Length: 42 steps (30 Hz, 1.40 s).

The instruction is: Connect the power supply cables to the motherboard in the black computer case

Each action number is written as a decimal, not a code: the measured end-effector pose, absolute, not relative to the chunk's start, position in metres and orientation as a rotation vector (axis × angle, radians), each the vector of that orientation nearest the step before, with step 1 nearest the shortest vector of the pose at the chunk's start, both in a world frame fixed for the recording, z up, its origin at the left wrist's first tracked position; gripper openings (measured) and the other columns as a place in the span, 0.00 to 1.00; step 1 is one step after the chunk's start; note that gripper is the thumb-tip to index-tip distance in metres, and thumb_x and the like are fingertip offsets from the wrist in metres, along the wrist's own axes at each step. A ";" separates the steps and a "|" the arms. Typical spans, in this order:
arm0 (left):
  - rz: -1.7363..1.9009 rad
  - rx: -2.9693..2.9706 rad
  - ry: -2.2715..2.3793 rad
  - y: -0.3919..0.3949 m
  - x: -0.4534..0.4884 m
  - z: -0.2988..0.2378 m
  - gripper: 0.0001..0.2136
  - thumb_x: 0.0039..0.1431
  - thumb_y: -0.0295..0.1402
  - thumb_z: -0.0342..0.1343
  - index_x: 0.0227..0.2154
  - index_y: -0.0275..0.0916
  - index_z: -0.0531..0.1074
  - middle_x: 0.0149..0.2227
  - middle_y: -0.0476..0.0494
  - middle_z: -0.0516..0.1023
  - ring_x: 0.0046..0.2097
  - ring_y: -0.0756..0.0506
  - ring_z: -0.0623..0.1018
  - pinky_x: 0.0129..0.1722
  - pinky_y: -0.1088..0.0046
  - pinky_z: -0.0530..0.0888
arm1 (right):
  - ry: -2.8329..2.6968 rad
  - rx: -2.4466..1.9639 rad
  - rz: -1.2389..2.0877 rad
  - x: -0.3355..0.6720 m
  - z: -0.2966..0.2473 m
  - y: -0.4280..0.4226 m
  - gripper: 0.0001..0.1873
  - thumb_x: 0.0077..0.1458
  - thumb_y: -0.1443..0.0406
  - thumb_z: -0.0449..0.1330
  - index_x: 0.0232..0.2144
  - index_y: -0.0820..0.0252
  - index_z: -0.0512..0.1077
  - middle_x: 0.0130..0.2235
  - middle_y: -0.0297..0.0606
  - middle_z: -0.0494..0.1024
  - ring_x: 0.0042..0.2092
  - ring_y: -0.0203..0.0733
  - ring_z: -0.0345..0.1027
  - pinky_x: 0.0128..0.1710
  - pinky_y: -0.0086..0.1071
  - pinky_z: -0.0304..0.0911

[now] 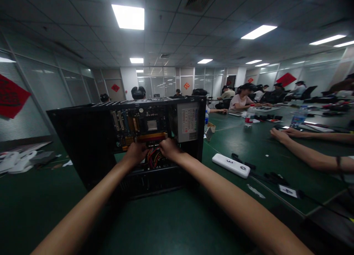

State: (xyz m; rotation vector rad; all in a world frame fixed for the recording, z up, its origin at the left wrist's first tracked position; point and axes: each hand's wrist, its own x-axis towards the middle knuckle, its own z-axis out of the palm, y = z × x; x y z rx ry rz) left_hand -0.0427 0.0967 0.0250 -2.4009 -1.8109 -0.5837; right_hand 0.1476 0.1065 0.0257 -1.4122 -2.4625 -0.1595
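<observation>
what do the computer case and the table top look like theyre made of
The computer case looks like sheet metal painted matt black: thin, flat panels with sharp folded edges. The table top looks covered in dark green felt or a similar mat: dull, with no glare under the ceiling lights, though the cover could be something else.

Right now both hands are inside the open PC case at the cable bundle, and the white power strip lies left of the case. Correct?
Not quite. The head view shows the white power strip lying to the right of the open PC case, on the green table. The rest holds: the left hand and right hand are both inside the case at the cable bundle.
</observation>
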 end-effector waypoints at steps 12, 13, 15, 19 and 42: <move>-0.534 -2.413 -1.785 0.104 -0.045 0.020 0.11 0.59 0.33 0.52 0.35 0.39 0.81 0.36 0.41 0.84 0.39 0.43 0.81 0.37 0.73 0.70 | -2.473 -1.391 -0.186 0.147 0.027 0.111 0.14 0.57 0.71 0.55 0.41 0.69 0.79 0.41 0.54 0.80 0.44 0.52 0.76 0.42 0.33 0.66; -0.533 -2.403 -1.792 0.102 -0.045 0.022 0.11 0.59 0.33 0.52 0.36 0.39 0.81 0.36 0.41 0.83 0.39 0.42 0.81 0.36 0.72 0.70 | -2.468 -1.403 -0.190 0.146 0.027 0.110 0.14 0.58 0.71 0.55 0.41 0.68 0.79 0.41 0.54 0.80 0.44 0.52 0.76 0.41 0.33 0.66; -0.584 -2.366 -1.808 0.091 -0.046 0.027 0.12 0.61 0.36 0.52 0.37 0.39 0.80 0.36 0.41 0.83 0.39 0.42 0.81 0.35 0.71 0.70 | -2.453 -1.371 -0.209 0.148 0.028 0.104 0.14 0.60 0.69 0.53 0.40 0.66 0.78 0.40 0.52 0.80 0.42 0.50 0.76 0.39 0.33 0.66; -0.859 -2.373 -1.771 0.046 -0.059 0.035 0.20 0.65 0.47 0.46 0.35 0.39 0.79 0.36 0.42 0.82 0.38 0.43 0.80 0.35 0.71 0.70 | -2.394 -0.801 -0.437 0.173 0.026 0.072 0.12 0.64 0.69 0.51 0.37 0.64 0.75 0.35 0.43 0.79 0.35 0.41 0.72 0.35 0.31 0.65; -0.420 -2.061 -1.448 -0.006 -0.070 -0.015 0.24 0.62 0.55 0.48 0.33 0.39 0.77 0.31 0.41 0.81 0.31 0.40 0.79 0.26 0.70 0.64 | -1.426 -0.727 -0.201 0.251 -0.037 0.101 0.34 0.60 0.68 0.51 0.68 0.58 0.49 0.64 0.47 0.63 0.64 0.48 0.58 0.63 0.48 0.59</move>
